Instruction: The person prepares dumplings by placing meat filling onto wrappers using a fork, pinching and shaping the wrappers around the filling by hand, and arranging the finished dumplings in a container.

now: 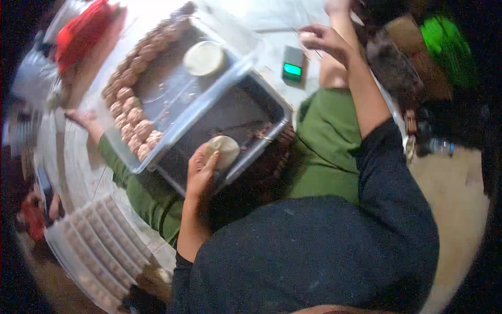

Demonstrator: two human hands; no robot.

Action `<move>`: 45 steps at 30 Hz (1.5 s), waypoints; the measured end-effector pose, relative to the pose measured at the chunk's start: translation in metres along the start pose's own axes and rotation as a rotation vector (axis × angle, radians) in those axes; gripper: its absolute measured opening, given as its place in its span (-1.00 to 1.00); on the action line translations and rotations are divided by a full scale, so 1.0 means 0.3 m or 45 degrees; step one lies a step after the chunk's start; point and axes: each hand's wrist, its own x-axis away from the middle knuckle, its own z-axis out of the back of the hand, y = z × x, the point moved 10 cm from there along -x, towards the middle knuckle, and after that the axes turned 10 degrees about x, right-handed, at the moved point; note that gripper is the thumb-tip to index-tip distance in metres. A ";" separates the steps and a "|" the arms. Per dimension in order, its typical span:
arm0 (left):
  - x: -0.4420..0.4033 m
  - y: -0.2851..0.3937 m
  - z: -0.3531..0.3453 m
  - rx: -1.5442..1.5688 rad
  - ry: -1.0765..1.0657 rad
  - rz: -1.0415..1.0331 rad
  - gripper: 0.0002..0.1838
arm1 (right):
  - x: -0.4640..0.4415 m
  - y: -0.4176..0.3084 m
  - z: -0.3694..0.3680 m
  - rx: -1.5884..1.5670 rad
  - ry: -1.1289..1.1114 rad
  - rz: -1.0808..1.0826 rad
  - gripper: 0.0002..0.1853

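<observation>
My left hand (200, 175) is closed on a pale, round, flat-topped piece (226, 152), its thumb lying on top. It holds the piece over the near, dark-bottomed plastic box (256, 162). My right hand (332, 44) is raised at the upper right, its fingers closed around a small pale lump (308, 35). A thin dark stick shows beside these fingers; blur hides how it is held. Below that hand stands a small digital scale (294, 64) with a lit green display. The clear plastic tub (185, 149) holds lumpy pinkish-brown balls (137, 125) and another pale round piece (203, 58).
Stacked clear trays (97, 248) of small round pieces stand at the lower left. A red bag (83, 34) lies at the upper left, and a bright green bundle (447, 49) at the upper right. My green-clad legs (332, 141) flank the boxes.
</observation>
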 end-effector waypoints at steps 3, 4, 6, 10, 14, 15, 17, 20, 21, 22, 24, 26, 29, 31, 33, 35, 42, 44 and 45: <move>0.008 -0.002 0.014 0.067 0.032 -0.041 -0.72 | 0.037 -0.289 0.001 -0.216 0.025 0.145 -0.49; 0.010 0.004 0.021 0.066 0.022 -0.106 -0.73 | 0.035 -0.375 -0.002 -0.177 0.031 0.189 -0.51; 0.024 0.016 0.028 0.126 0.025 -0.141 -0.73 | 0.008 -0.532 -0.030 -0.124 0.003 0.337 -0.51; 0.058 0.037 0.048 0.243 0.038 -0.222 -0.75 | -0.103 -0.776 -0.167 0.117 -0.071 0.455 -0.51; 0.071 0.048 0.063 0.237 0.047 -0.252 -0.77 | -0.281 -0.872 -0.363 0.873 0.036 0.474 -0.56; 0.071 0.045 0.063 0.239 0.037 -0.236 -0.76 | -0.281 -0.927 -0.405 0.996 0.046 0.480 -0.57; 0.066 0.042 0.066 0.235 0.016 -0.202 -0.76 | -0.302 -0.970 -0.453 1.170 0.070 0.491 -0.54; 0.070 0.052 0.064 0.335 -0.034 -0.206 -0.75 | -0.438 -0.870 -0.487 1.295 0.121 0.399 -0.42; 0.068 0.067 0.064 0.319 -0.060 -0.337 -0.75 | -0.495 -0.816 -0.492 1.320 0.146 0.343 -0.37; 0.069 0.065 0.065 0.318 -0.069 -0.325 -0.75 | -0.561 -0.756 -0.493 1.327 0.179 0.273 -0.34; 0.071 0.063 0.070 0.314 -0.088 -0.299 -0.75 | -0.595 -0.738 -0.499 1.291 0.146 0.239 -0.36; 0.062 0.029 0.068 0.386 -0.096 -0.274 -0.76 | -0.607 -0.742 -0.510 1.206 0.013 0.312 -0.46; 0.057 0.018 0.065 0.416 -0.094 -0.250 -0.77 | -0.657 -0.748 -0.511 1.352 0.013 0.431 -0.39; 0.052 0.009 0.066 0.410 -0.087 -0.225 -0.77 | -0.622 -0.806 -0.505 1.373 0.142 0.584 -0.51; 0.048 -0.005 0.064 0.404 -0.078 -0.184 -0.78 | -0.590 -0.819 -0.496 1.442 0.236 0.619 -0.35; 0.052 0.003 0.057 0.437 -0.087 -0.174 -0.78 | -0.565 -0.814 -0.467 1.180 0.234 0.621 -0.32; 0.051 -0.027 0.058 0.427 -0.051 -0.159 -0.77 | -0.332 -0.873 -0.358 1.686 0.600 0.708 -0.82; 0.056 -0.015 0.057 0.413 -0.067 -0.182 -0.76 | -0.329 -0.824 -0.363 1.754 0.552 0.749 -0.76; 0.057 -0.007 0.058 0.404 -0.073 -0.196 -0.76 | -0.305 -0.837 -0.383 1.859 0.462 0.736 -0.73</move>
